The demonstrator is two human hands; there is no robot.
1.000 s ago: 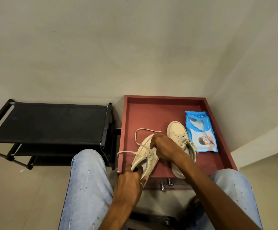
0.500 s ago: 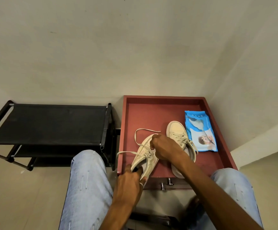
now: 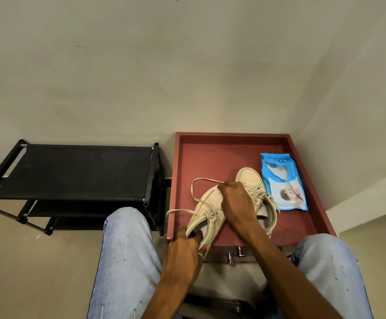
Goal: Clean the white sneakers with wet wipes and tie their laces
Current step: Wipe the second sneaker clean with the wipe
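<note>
On the red tray top (image 3: 210, 157), the near sneaker (image 3: 207, 210), laces loose, is gripped at its heel opening by the left hand (image 3: 182, 249) while the right hand (image 3: 235, 203) curls over its forefoot; the second sneaker (image 3: 251, 180) lies just beside, next to the blue wet-wipes pack (image 3: 284, 183).

Two sneakers (image 3: 208, 203) (image 3: 249, 177), one wipes pack (image 3: 284, 183), one red tray (image 3: 210, 157), one black rack (image 3: 72, 171), two hands (image 3: 182, 252) (image 3: 235, 201).

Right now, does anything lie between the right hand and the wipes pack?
Yes: the second sneaker lies on the tray between the right hand, atop the near sneaker, and the blue wipes pack.
</note>
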